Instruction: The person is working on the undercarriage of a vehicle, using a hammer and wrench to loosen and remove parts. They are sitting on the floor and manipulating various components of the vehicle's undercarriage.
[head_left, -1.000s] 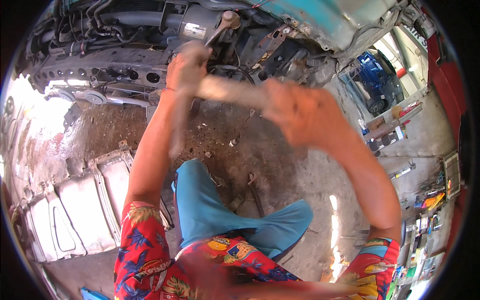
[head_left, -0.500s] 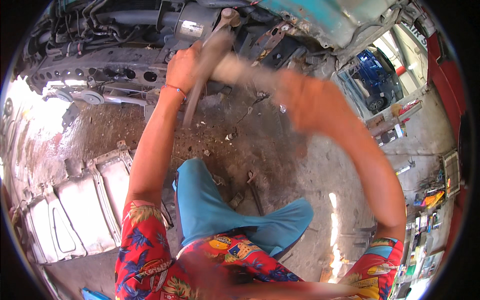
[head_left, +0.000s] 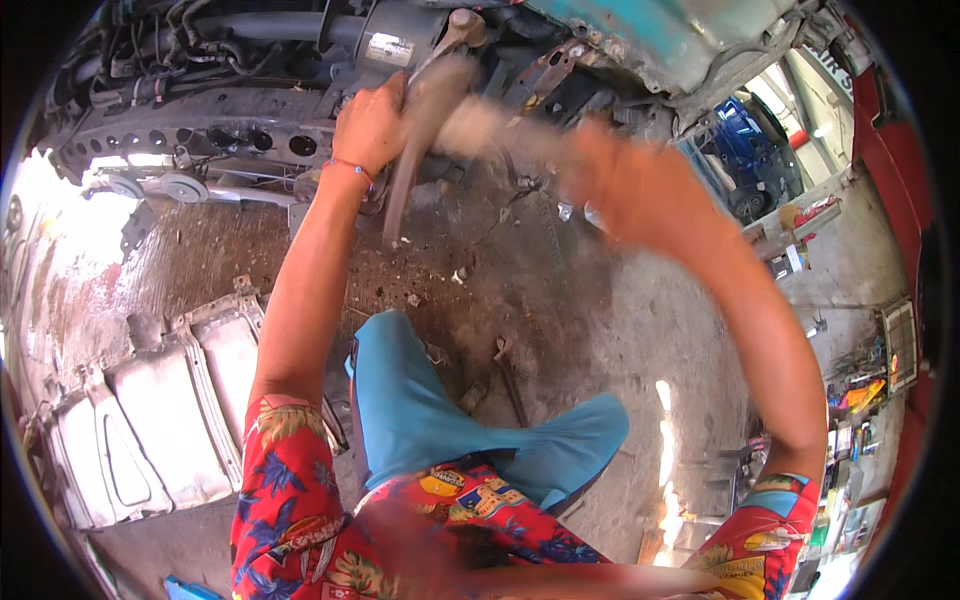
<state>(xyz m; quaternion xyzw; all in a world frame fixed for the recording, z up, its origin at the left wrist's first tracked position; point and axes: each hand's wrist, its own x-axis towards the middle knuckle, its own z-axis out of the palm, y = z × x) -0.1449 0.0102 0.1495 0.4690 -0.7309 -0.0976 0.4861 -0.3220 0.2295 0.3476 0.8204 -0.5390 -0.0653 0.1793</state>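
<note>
A long metal bar (head_left: 415, 150) is held near its upper part in the left hand (head_left: 372, 125), its top end set against a car's underbody (head_left: 240, 130). A blurred hammer handle (head_left: 500, 130) is gripped by the right hand (head_left: 625, 180), just right of the bar. Below the bar, a dirt-strewn concrete floor (head_left: 560, 300) is seen, with a pale metal panel (head_left: 150, 420) lying far to its lower left and a blue car (head_left: 745, 165) well to its right
</note>
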